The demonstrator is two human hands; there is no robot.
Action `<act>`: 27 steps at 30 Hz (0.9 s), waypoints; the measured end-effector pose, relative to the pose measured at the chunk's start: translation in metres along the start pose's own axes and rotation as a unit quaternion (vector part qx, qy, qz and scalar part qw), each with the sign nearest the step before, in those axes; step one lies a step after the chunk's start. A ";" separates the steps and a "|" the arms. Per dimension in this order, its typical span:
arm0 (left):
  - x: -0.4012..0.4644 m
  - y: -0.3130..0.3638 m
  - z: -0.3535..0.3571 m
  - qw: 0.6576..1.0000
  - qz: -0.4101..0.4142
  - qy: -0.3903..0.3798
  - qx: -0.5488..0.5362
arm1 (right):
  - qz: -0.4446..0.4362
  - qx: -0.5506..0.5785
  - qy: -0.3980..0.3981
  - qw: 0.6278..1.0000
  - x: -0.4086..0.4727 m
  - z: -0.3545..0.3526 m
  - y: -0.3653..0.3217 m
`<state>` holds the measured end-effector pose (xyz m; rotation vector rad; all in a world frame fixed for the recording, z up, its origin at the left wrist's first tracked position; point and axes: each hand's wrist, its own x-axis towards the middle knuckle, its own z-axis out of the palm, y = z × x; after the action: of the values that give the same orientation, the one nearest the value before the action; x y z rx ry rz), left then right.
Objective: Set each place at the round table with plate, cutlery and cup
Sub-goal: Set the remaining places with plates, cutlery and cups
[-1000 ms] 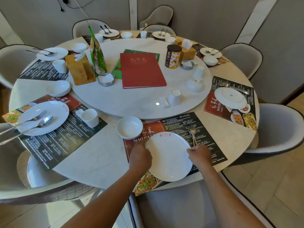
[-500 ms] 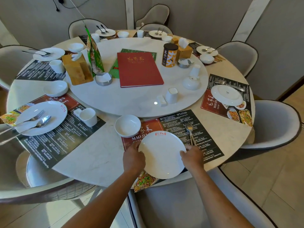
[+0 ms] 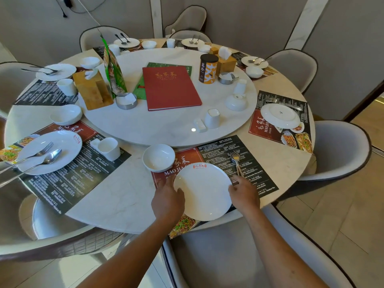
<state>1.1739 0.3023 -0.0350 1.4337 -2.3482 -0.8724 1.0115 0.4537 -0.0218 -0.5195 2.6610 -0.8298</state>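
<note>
— What was the grip doing?

— The left hand [image 3: 168,199] held the near-left rim of the white plate [image 3: 203,191], fingers curled around its edge. The right hand [image 3: 245,194] pinched the handle of a fork [image 3: 236,163] just beside the plate's right rim.

— Where did the plate lie?

— On the dark placemat [image 3: 218,154] at the nearest seat of the round worktop [image 3: 124,194], its near edge close to the worktop's edge.

— What sat beside it?

— A small white bowl [image 3: 159,157] lay just beyond the plate's far-left rim. A cup [image 3: 212,118] stood further off on the turntable [image 3: 170,129], near a red menu [image 3: 171,87].
</note>
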 end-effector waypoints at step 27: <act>-0.004 0.201 0.120 0.954 0.097 -0.109 0.261 | -0.124 -0.181 -0.019 0.976 0.024 -0.061 0.091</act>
<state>0.9710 0.4164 -0.0067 1.2878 -2.9850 -0.3835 0.9445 0.5430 -0.0324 -0.9601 2.7589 -0.3846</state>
